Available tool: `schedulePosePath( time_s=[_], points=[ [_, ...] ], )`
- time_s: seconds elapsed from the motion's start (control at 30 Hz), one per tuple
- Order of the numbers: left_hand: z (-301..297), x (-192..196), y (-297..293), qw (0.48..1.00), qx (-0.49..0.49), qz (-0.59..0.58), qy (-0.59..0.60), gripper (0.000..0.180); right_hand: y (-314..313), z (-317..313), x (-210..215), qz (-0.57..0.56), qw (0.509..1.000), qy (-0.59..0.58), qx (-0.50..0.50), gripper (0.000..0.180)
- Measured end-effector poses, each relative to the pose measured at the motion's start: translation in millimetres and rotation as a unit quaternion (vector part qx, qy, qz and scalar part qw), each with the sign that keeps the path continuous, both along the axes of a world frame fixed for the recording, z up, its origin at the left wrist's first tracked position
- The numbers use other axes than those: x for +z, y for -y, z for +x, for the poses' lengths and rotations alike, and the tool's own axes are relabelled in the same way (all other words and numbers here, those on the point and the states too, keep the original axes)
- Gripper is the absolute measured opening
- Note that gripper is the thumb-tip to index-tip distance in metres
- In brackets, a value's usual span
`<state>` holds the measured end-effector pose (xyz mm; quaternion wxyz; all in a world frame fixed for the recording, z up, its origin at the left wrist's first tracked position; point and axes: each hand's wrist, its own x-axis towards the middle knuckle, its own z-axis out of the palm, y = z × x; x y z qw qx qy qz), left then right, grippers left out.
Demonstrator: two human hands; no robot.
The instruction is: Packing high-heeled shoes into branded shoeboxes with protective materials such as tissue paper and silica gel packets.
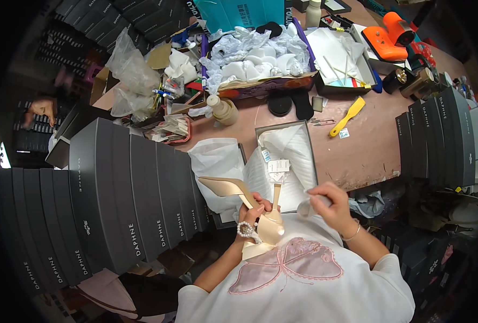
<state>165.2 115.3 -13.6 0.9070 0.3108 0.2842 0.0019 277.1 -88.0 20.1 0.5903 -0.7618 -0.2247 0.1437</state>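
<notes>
Closest to me, my left hand (249, 214) is clamped round a beige high-heeled shoe (255, 207), held over the open shoebox (303, 129). It looks light, stiff, slick; I'd grip the arch. My right hand (330, 204) pinches crumpled tissue (306, 206).

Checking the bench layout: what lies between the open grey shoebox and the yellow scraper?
In the head view, between the open grey shoebox and the yellow scraper lies a small pair of snips on bare tabletop.

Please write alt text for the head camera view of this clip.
A person's left hand holds a beige high-heeled shoe while the right hand grips a small clear piece, above an open shoebox lined with white paper on a cluttered pink table. Stacks of dark grey shoeboxes flank both sides.
</notes>
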Motion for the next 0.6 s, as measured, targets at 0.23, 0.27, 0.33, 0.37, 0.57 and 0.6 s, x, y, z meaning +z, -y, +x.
schedulePosePath(
  time_s=[0.23,0.27,0.33,0.37,0.57,0.6],
  points=[
    [-2,4,4,0.997,0.001,0.068,0.035,0.03,-23,-23,-2,0.049,0.995,0.079,0.026,0.02],
    [-3,3,3,0.997,-0.003,0.073,0.03,0.03,-26,-21,-2,0.045,0.993,0.107,0.029,0.022],
    [-3,3,4,0.997,-0.004,0.074,0.03,0.029,-33,-17,-2,0.04,0.985,0.165,0.039,0.024],
    [-4,1,4,0.997,-0.004,0.069,0.034,0.029,-35,-16,-4,0.041,0.981,0.184,0.04,0.024],
    [-9,-1,5,0.996,-0.005,0.08,0.036,0.026,-50,-13,-7,0.012,0.96,0.272,0.059,0.025],
    [-10,2,6,0.995,-0.002,0.089,0.032,0.026,-51,-15,-8,0.011,0.96,0.273,0.057,0.025]
  ],
)
